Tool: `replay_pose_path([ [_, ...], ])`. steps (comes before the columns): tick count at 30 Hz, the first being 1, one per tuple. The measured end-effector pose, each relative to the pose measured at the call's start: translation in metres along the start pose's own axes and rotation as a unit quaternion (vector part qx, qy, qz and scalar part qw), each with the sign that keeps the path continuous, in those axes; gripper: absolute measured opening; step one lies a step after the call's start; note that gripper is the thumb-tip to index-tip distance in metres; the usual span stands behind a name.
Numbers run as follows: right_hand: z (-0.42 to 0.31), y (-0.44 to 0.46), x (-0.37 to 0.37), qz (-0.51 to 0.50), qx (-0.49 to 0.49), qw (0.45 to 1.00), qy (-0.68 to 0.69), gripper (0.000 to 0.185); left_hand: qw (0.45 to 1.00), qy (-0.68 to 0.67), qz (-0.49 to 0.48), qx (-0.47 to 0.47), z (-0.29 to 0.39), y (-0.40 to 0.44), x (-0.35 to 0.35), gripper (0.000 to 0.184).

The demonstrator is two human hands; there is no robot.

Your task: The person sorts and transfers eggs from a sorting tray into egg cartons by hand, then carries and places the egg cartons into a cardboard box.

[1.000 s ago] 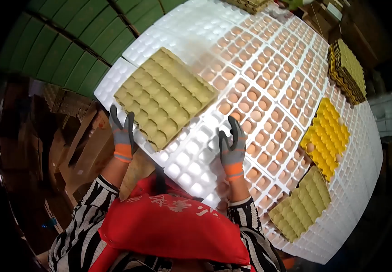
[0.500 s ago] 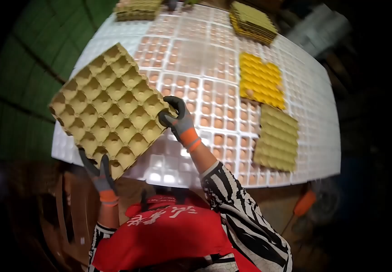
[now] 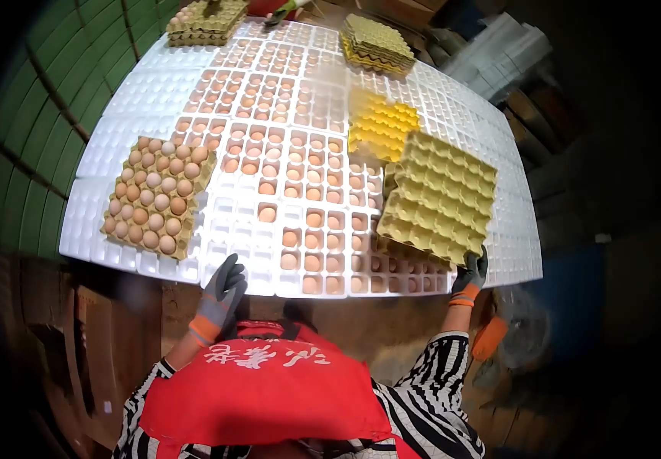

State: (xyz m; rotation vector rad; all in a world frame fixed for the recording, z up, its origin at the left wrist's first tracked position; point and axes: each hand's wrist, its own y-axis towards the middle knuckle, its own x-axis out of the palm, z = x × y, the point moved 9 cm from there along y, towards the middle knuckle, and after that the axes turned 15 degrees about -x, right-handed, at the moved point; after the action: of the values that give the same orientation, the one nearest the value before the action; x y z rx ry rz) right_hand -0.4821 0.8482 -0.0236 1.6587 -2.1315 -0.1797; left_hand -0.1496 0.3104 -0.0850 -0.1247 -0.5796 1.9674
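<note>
My right hand (image 3: 472,274), in a grey glove with an orange cuff, grips the lower edge of an empty pulp egg tray (image 3: 441,197). That tray is tilted above the right part of the white foam trays, partly hiding what lies under it. My left hand (image 3: 223,294), gloved alike, holds nothing; its fingers are stretched out near the front edge of the foam trays (image 3: 240,243). To its upper left rests another pulp tray full of brown eggs (image 3: 151,197). Brown eggs (image 3: 313,176) fill many foam cells in the middle.
A yellow egg tray (image 3: 380,126) lies behind the lifted one. Stacked pulp trays (image 3: 376,44) stand at the far edge, and more trays with eggs (image 3: 204,23) at the far left. A gloved hand of another person (image 3: 281,14) shows at the far edge.
The empty pulp tray has moved from the left to the right side in my right hand. My left hand has let go of it. The egg-filled tray at left is now visible.
</note>
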Motion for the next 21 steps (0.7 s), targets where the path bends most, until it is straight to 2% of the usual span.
replay_pose_path([
  [2,0.037,0.023,-0.033,0.017,0.016,0.998,-0.051,0.044,0.998,-0.042,0.039,-0.001,-0.030,-0.003,-0.006,0.057],
  [3,0.054,0.028,-0.049,0.039,0.029,0.991,-0.126,0.044,0.996,-0.024,0.082,-0.017,-0.030,-0.011,-0.004,0.053],
  [5,0.149,0.047,-0.110,-0.077,0.041,0.958,-0.274,0.049,0.990,-0.044,0.128,-0.031,-0.059,-0.021,0.003,0.049],
  [6,0.177,0.044,-0.123,-0.091,0.064,0.965,-0.239,0.053,0.987,-0.052,0.151,-0.036,-0.073,-0.022,0.006,0.047],
  [7,0.164,0.035,-0.109,-0.086,0.085,0.968,-0.218,0.054,0.983,0.013,0.175,-0.058,-0.083,-0.023,0.017,0.043],
  [8,0.190,0.051,-0.126,-0.165,0.046,0.946,-0.276,0.053,0.987,-0.019,0.156,-0.040,-0.124,-0.015,0.018,0.042],
  [9,0.192,0.051,-0.125,-0.186,0.028,0.945,-0.266,0.052,0.986,0.021,0.164,-0.012,-0.089,-0.035,0.050,0.043],
  [10,0.218,0.061,-0.142,-0.230,-0.013,0.932,-0.280,0.048,0.985,0.078,0.152,0.023,-0.098,-0.035,0.062,0.043],
  [11,0.215,0.061,-0.131,-0.265,0.017,0.934,-0.239,0.056,0.979,0.129,0.157,0.023,-0.101,-0.036,0.075,0.044],
  [12,0.218,0.068,-0.129,-0.326,0.027,0.918,-0.223,0.051,0.975,0.157,0.154,0.024,-0.083,-0.046,0.092,0.046],
  [13,0.210,0.072,-0.123,-0.337,0.048,0.914,-0.222,0.057,0.965,0.202,0.160,0.051,-0.086,-0.045,0.099,0.049],
  [15,0.181,0.068,-0.088,-0.353,0.066,0.902,-0.241,0.063,0.943,0.282,0.175,0.035,-0.059,-0.061,0.117,0.052],
  [16,0.169,0.057,-0.049,-0.363,0.057,0.898,-0.244,0.063,0.938,0.296,0.177,0.019,-0.059,-0.062,0.117,0.052],
  [18,0.145,0.031,0.019,-0.382,0.032,0.890,-0.246,0.064,0.934,0.288,0.197,0.075,-0.076,-0.057,0.117,0.051],
  [21,0.124,-0.005,0.102,-0.417,0.010,0.880,-0.227,0.064,0.954,0.241,0.174,0.036,-0.079,-0.054,0.117,0.050],
])
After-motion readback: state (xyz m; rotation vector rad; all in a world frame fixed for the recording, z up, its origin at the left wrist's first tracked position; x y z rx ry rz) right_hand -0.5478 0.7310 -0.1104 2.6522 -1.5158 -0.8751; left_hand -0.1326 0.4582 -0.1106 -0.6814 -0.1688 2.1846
